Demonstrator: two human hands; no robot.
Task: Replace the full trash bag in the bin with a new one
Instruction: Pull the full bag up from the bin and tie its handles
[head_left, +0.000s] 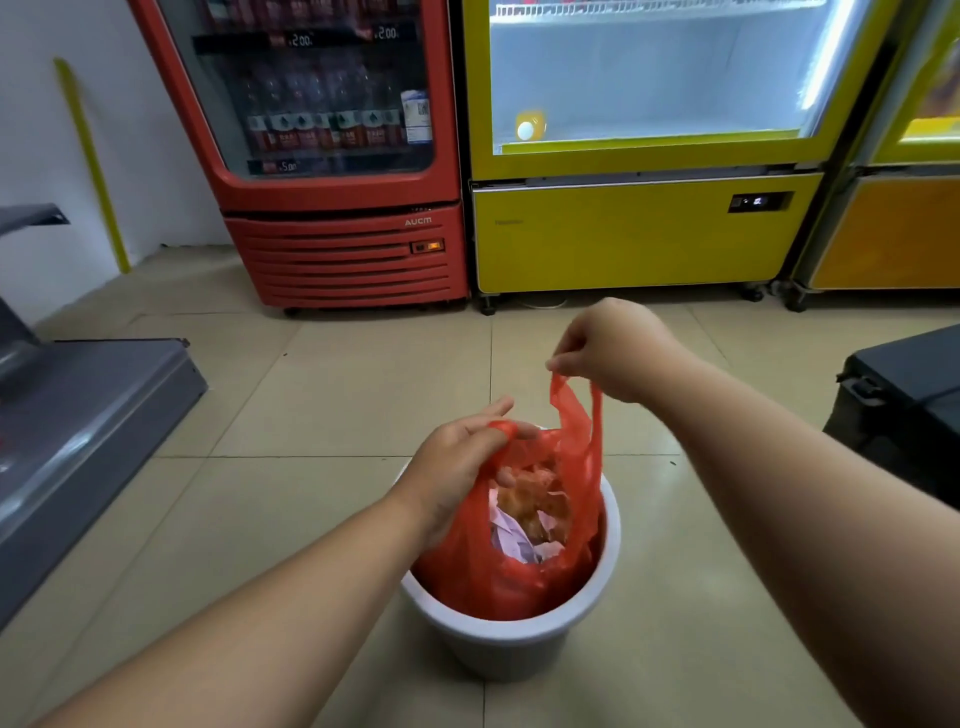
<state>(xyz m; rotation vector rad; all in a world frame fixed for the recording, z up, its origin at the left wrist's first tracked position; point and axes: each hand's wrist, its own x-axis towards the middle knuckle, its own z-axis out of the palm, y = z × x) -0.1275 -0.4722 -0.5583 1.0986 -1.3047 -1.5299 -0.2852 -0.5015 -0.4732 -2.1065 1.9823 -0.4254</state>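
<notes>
A red plastic trash bag (524, 571) sits in a small white round bin (519, 631) on the tiled floor. Crumpled paper and orange scraps fill the bag. My left hand (457, 467) grips the bag's left handle, which wraps around one finger, at the bin's far left rim. Raised above the bin's far side, my right hand (613, 348) pinches the right handle loop and holds it stretched upward. The bag's mouth is open between the two handles. No second bag is in view.
A red drinks fridge (337, 156) and a yellow display fridge (639, 228) stand against the far wall. A grey metal counter base (78, 426) lies at the left. A dark case (904, 395) sits at the right. Beige floor tiles surround the bin.
</notes>
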